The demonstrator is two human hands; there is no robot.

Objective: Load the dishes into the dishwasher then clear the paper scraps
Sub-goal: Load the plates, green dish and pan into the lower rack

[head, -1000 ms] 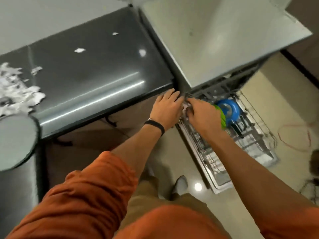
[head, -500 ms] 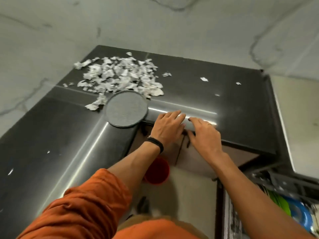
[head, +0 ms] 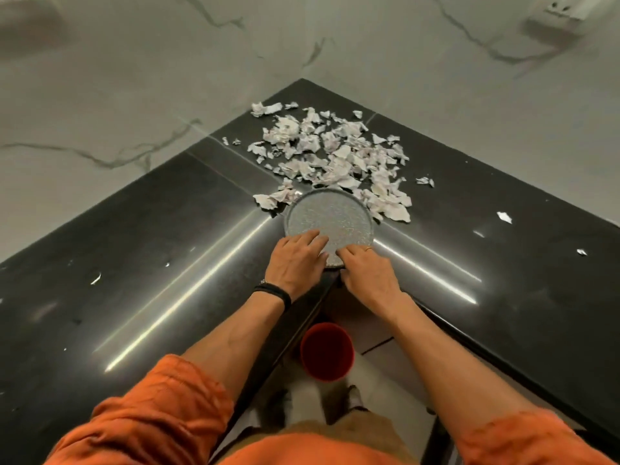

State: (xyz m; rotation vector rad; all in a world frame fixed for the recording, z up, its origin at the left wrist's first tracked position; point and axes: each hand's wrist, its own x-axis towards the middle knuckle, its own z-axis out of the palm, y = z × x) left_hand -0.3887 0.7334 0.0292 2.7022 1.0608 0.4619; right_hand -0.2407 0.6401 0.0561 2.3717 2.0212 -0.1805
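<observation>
Plate: a round grey plate (head: pixel 328 218) lies flat on the inner corner of the black counter (head: pixel 167 229), its near edge at the counter's edge.
Paper scraps: a loose heap of torn paper scraps (head: pixel 335 156) lies just behind the plate, some touching its far rim; a few stray bits (head: pixel 504 217) lie well apart to the right.
Left hand: the left hand (head: pixel 297 260) rests palm down on the plate's near part, fingers straight and gripping nothing.
Right hand: the right hand (head: pixel 367 271) is at the plate's near rim with its fingers bent onto it; the thumb is hidden, so I cannot tell if it grips.
Wrist: a black band (head: pixel 273 295) on the left wrist.
Floor: a red bin (head: pixel 327 352) stands below, between the forearms.
</observation>
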